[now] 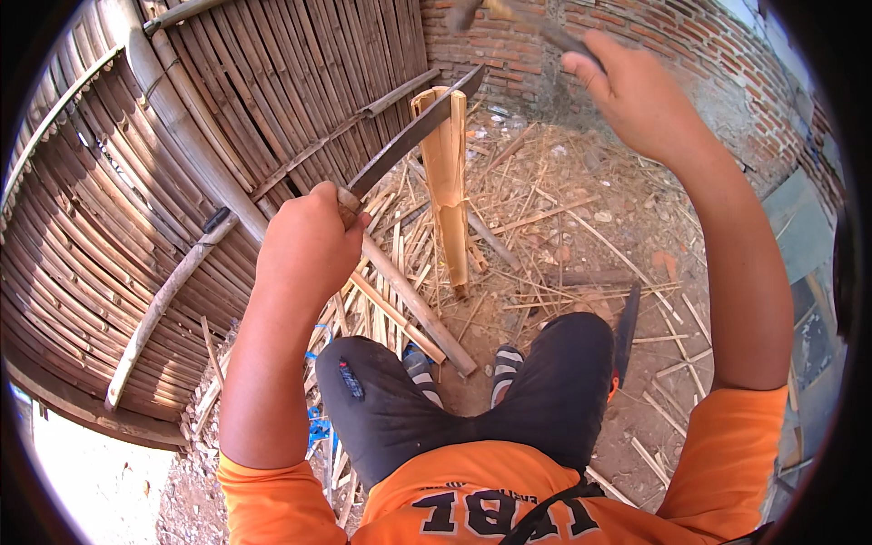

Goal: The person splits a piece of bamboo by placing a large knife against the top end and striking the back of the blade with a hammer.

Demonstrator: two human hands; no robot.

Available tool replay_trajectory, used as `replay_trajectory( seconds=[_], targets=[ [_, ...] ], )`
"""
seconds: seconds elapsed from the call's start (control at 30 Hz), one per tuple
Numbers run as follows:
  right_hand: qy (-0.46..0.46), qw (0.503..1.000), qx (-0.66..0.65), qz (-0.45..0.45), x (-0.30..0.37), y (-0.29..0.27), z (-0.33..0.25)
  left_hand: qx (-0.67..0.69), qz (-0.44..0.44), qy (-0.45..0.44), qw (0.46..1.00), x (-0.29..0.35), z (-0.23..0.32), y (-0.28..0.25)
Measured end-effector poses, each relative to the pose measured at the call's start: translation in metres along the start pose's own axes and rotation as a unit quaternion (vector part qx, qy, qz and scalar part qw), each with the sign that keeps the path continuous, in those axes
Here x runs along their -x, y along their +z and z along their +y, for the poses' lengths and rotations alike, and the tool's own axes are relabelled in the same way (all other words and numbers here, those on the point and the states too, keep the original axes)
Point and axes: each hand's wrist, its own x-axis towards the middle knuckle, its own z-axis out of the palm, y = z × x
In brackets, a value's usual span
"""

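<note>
My left hand (307,238) is closed round the wooden handle of a machete (400,147), whose long blade slants up and away to the right. The blade lies across the top end of an upright split bamboo piece (447,195), pale and hollow on the side facing me. Raised at the upper right, my right hand (640,102) grips a hammer (561,38). Its head, at the top edge, is blurred and apart from the machete. My knees are bent on either side, with the bamboo standing on the ground before my feet.
Bamboo strips (391,263) litter the ground, and a thicker pole (422,313) lies among them. Another dark blade (627,331) is beside my right knee. A bamboo slat wall (182,236) rises on the left, a brick wall (690,54) at the back.
</note>
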Motion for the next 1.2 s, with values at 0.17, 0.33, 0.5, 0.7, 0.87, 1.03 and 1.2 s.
replay_trajectory(
  seconds=[0.17,0.33,0.5,0.7,0.87,1.03,1.2],
  targets=[
    [-0.03,0.996,0.048,-0.063,-0.011,-0.02,0.007,-0.004,-0.013,-0.004,1.0,0.003,0.002,-0.007],
    [0.026,0.996,0.003,-0.084,0.004,-0.007,-0.005,0.005,-0.008,-0.004,1.0,0.004,0.0,-0.002],
    [0.008,0.991,0.03,-0.127,0.006,-0.002,-0.001,0.0,0.008,0.018,1.0,0.007,0.002,-0.002],
    [0.058,0.997,-0.046,-0.004,0.017,-0.011,-0.005,0.01,0.006,0.005,1.0,0.005,0.0,0.004],
    [-0.026,0.997,0.06,-0.051,0.009,-0.013,0.001,0.006,0.02,0.01,1.0,0.002,-0.001,0.002],
    [0.018,0.999,-0.02,0.036,-0.004,-0.016,0.013,0.023,0.019,-0.009,1.0,0.003,-0.005,0.004],
    [-0.027,0.985,0.074,-0.153,0.0,0.002,-0.004,0.002,0.02,-0.011,1.0,0.004,-0.011,0.004]
  ],
)
